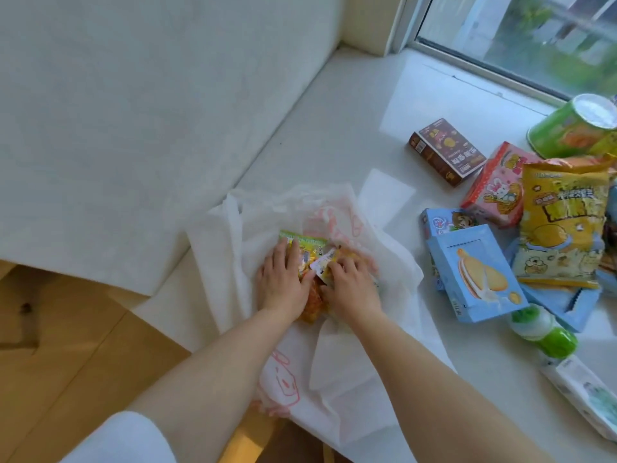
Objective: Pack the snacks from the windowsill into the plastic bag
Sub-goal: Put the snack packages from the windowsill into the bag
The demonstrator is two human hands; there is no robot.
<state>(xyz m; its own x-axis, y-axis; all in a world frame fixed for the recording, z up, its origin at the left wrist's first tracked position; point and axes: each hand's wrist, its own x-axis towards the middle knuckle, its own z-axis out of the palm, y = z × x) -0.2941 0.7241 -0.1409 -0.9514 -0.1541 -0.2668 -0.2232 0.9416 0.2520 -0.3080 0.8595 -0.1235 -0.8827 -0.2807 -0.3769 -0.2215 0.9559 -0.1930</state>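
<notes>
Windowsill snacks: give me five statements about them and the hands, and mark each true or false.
1. Both hands are on small snack packets at the plastic bag. True: the left hand and the right hand rest on the small snack packets.
2. The brown box is already inside the bag. False: the brown box lies on the windowsill, apart from the bag.
3. A yellow snack bag lies on top of other packs. True: the yellow snack bag overlaps the pink box.
4. The green canister stands by the left hand. False: the green canister is far right, near the window.
5. The blue biscuit box lies right of the bag. True.
</notes>
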